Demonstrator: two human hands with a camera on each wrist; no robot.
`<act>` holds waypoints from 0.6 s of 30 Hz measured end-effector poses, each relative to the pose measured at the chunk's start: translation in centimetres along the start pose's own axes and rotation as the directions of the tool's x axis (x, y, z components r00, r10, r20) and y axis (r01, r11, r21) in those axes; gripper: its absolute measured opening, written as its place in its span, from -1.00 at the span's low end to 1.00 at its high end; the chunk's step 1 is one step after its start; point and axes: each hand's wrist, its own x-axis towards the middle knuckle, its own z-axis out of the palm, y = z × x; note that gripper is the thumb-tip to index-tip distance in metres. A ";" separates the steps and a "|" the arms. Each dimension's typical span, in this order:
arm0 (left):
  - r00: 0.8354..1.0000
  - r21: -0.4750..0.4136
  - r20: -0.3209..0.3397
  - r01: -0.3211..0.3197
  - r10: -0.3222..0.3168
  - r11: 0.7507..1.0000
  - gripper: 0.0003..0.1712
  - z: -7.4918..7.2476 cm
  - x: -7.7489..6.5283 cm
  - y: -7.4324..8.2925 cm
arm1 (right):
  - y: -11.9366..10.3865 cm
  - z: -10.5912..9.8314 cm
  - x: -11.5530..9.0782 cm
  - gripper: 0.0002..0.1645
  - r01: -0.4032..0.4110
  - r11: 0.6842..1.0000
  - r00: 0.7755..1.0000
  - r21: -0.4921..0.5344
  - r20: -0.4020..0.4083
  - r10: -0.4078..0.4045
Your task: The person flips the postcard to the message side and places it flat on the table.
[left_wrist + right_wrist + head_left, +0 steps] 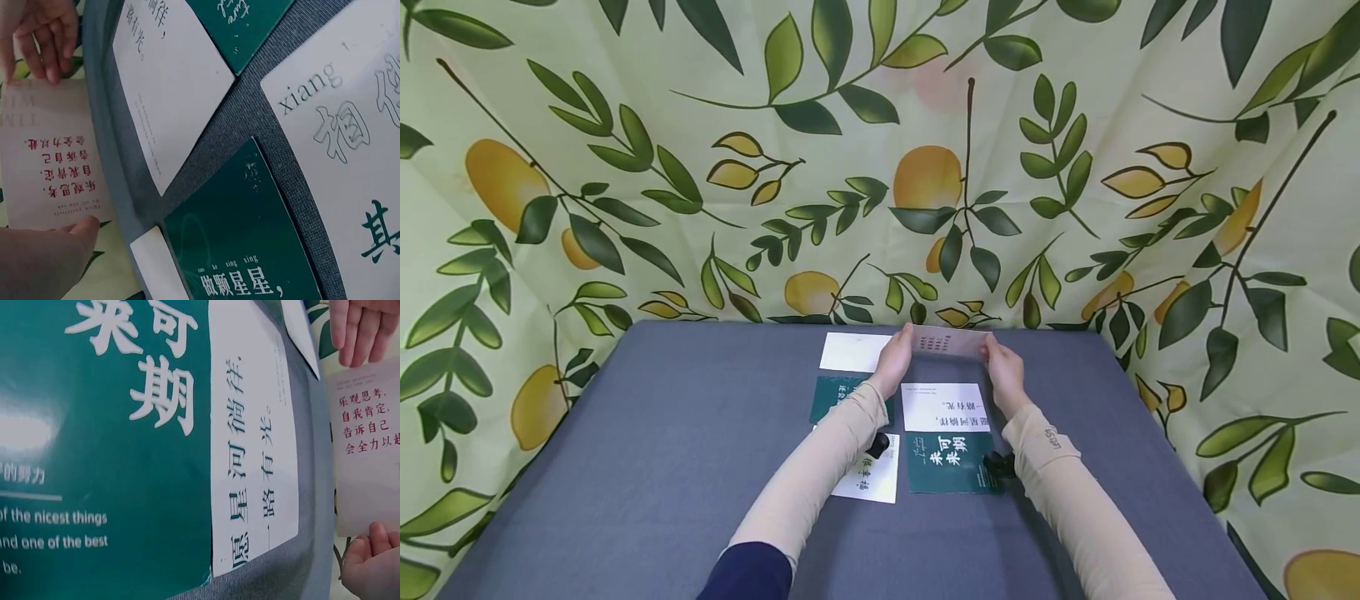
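Both hands hold a pale pinkish card (951, 342) with lines of red Chinese characters, raised over the far edge of the table. My left hand (896, 360) pinches its left end, and my right hand (1004, 379) has the right end. In the left wrist view the left thumb lies along the edge of the card (59, 156). From the right wrist, the right hand (375, 565) shows with its thumb and fingertips at the near end. A white card (943, 408) with dark characters lies just below the held one, above a green card (951, 462) with white characters.
To the left lie a white card (852, 352), a green card (831, 393) partly under the left forearm, and another white card (868, 482). All rest on a grey-blue cloth-covered table (662, 467). A leaf-and-fruit patterned curtain (850, 167) hangs behind the far edge.
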 end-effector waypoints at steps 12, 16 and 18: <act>0.995 -0.021 -0.090 -0.045 0.043 0.999 -0.42 -0.2 0.5 -0.6 | -0.1 0.0 -0.5 -0.39 0.041 0.981 0.999 0.190 -0.007 -0.040; 0.992 0.008 -0.114 -0.049 0.049 0.999 -0.57 -0.2 0.5 -0.9 | 0.1 0.0 -0.4 -0.48 0.050 0.978 0.998 0.203 0.011 -0.054; 0.992 0.007 -0.114 -0.055 0.056 0.998 -0.60 -0.3 0.4 -1.0 | 0.2 -0.1 -0.5 -0.45 0.049 0.981 0.998 0.190 0.024 -0.055</act>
